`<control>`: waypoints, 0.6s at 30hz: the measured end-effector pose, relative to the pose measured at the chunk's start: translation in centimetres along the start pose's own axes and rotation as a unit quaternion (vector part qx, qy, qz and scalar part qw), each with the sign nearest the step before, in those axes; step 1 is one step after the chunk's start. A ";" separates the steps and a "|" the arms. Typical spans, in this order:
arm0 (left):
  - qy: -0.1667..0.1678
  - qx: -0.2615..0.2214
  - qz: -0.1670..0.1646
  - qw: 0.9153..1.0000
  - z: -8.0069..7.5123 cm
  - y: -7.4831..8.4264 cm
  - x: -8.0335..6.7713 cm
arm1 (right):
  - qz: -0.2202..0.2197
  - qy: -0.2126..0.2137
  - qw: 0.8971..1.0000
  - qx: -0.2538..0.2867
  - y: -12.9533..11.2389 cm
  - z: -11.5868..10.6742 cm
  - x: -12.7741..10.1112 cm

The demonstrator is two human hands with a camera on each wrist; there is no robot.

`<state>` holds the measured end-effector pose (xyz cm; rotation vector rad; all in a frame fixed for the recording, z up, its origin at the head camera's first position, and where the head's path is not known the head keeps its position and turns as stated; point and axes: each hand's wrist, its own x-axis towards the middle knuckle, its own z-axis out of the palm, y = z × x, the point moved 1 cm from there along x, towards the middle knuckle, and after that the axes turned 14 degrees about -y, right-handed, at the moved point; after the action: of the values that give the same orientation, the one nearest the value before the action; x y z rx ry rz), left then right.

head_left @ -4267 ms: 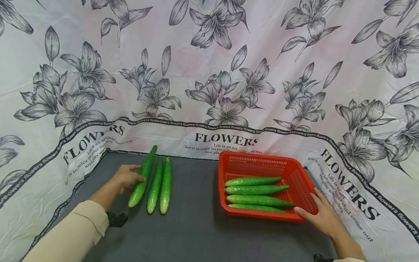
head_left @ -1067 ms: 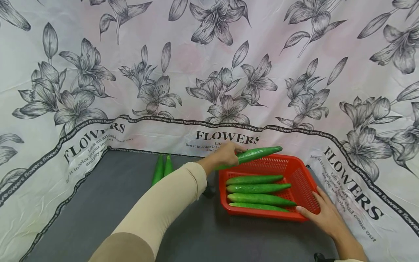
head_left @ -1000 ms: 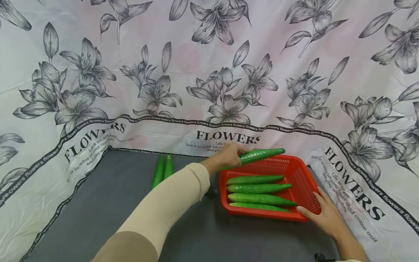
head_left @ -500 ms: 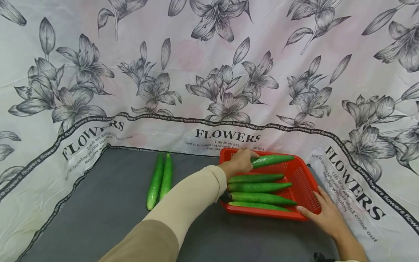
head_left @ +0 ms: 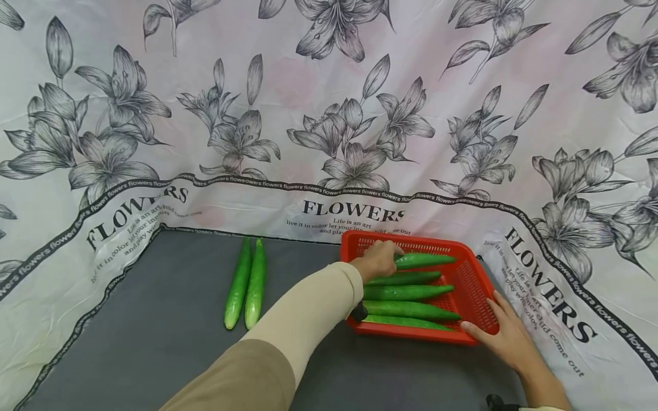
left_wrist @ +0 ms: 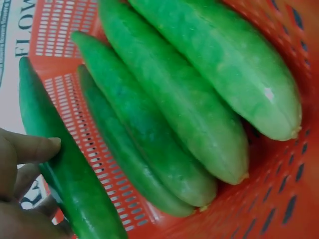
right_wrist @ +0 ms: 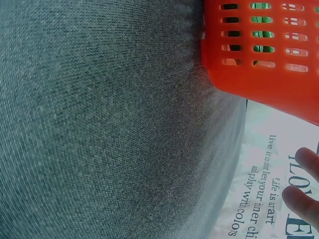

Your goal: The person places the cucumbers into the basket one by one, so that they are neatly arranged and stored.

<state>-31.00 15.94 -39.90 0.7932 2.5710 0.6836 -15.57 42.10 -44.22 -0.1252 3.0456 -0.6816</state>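
A person's left hand [head_left: 377,260] grips a cucumber [head_left: 424,261] by one end, fingers curled round it, holding it low over the far side of the red basket [head_left: 475,285], where four cucumbers [head_left: 406,293] lie side by side. The right hand [head_left: 506,339], fingers straight, rests against the basket's near right corner. Two more cucumbers [head_left: 247,283] lie together near the grey worktop's [head_left: 154,331] far edge, well apart from the basket.

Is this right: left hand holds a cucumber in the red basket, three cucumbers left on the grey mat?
Not quite. The head view shows two cucumbers on the grey mat, not three. The rest holds: the left hand holds a cucumber in the red basket.
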 end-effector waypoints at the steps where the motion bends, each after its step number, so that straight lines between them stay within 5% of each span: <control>1: -0.002 -0.004 -0.003 1.000 0.1 -0.2 0.0 | 0.000 -0.002 1.000 0.000 0.0 0.1 0.0; 18: -0.026 0.019 0.000 0.999 1.0 -1.3 0.7 | -0.001 0.005 1.000 0.002 -0.3 0.1 -0.1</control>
<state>-31.67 15.78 -41.54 0.8118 2.5443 0.6079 -15.46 41.79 -44.15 -0.1251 3.0546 -0.6907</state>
